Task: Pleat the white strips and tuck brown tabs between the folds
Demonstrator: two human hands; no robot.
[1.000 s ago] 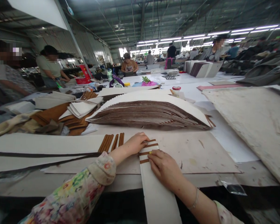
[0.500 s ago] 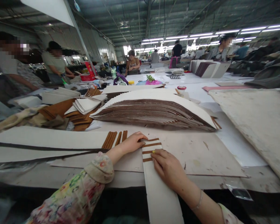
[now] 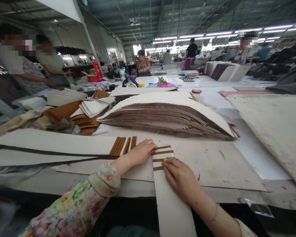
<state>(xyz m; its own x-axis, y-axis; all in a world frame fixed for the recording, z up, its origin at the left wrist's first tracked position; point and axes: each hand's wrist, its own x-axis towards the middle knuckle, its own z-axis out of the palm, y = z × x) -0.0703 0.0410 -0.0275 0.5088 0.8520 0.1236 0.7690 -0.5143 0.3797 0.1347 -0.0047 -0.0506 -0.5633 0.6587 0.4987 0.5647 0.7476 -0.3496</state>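
Observation:
A long white panel (image 3: 174,207) runs from the table over its front edge towards me, with several brown strips (image 3: 158,168) lying crosswise at its far end. My left hand (image 3: 143,152) is closed at the panel's far left corner, its fingertips at the end of the farthest strips; what lies under them is partly hidden. From the right, my right hand (image 3: 181,177) lies over the panel's edge, fingers together and fingertips pressed at a brown strip. Something small and yellow (image 3: 165,160) shows at a fingertip. More brown strips (image 3: 117,145) rest on another white panel (image 3: 64,141) at left.
A thick fanned stack of white-topped panels (image 3: 167,115) lies across the table ahead. Brown pieces (image 3: 87,125) and folded white pieces (image 3: 93,108) are heaped at left. A large pale sheet (image 3: 273,125) covers the right side. Several people stand farther back.
The view has shifted slightly, so the scene sits a little farther right. Both hands stay at the same places on the panel, and the brown strips look unchanged.

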